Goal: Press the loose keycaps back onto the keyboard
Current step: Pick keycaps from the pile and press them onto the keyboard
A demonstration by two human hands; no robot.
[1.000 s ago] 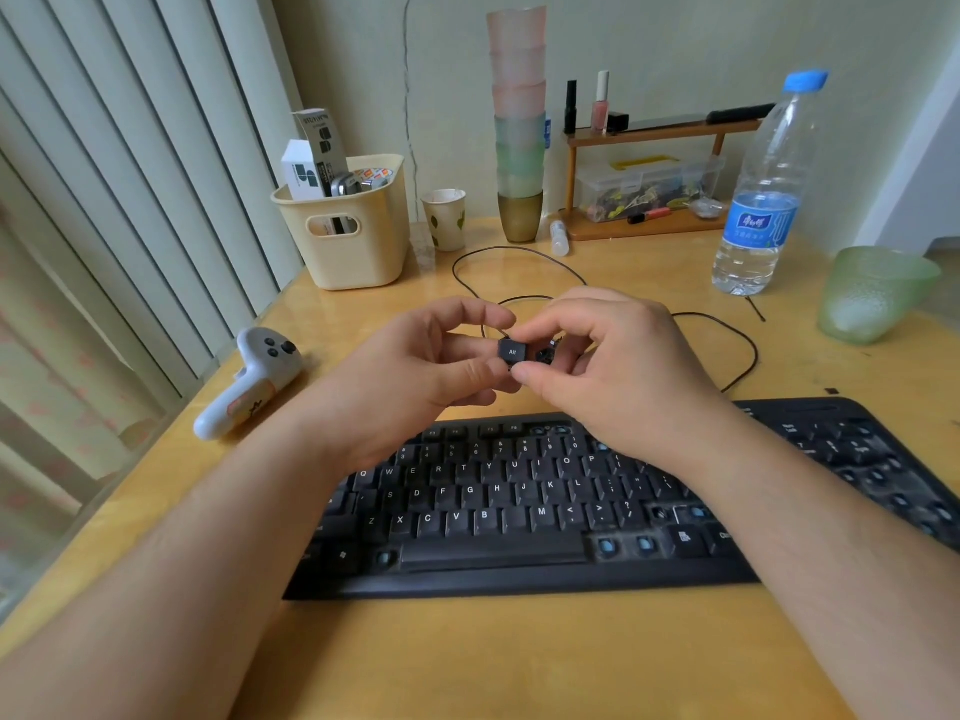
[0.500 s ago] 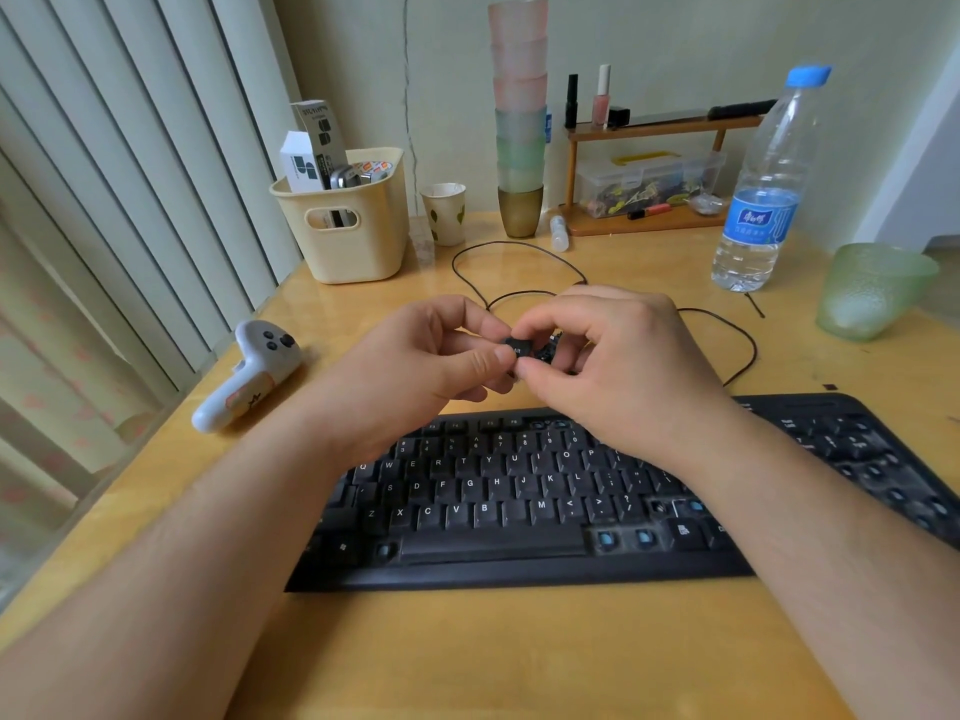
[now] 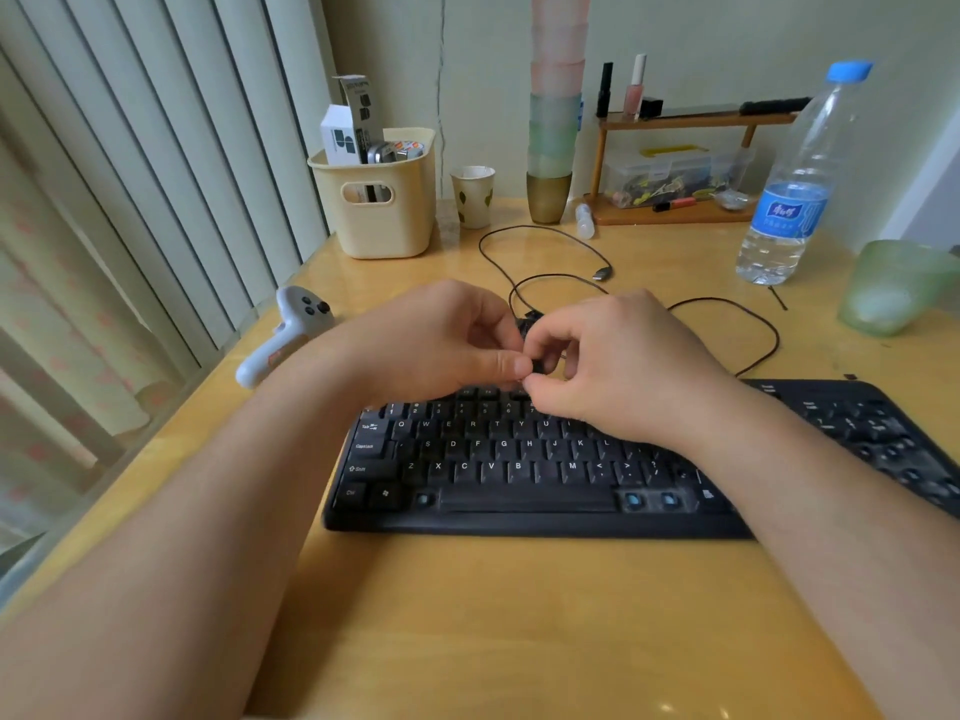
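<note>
**Readable lettering**

The keyboard (image 3: 519, 475) keys show white legends: Q W E R T, S D F G H J K, Z X C V B M, Tab, CapsLock, Shift, Ctrl. The bottle (image 3: 795, 184) label's script is unreadable.

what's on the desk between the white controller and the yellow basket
Nothing: in the head view, the stretch of desk between the controller and the basket is bare.

desk (image 3: 467, 615): yellow wood, glossy | front ctr: keyboard (image 3: 519, 485) | behind it: cable (image 3: 545, 241) loops | L edge: controller (image 3: 280, 335) | back L: bin (image 3: 384, 210), paper cup (image 3: 474, 197) | back ctr: cup stack (image 3: 553, 127), rack (image 3: 675, 163) | R: bottle (image 3: 800, 184), green cup (image 3: 898, 285)
</note>
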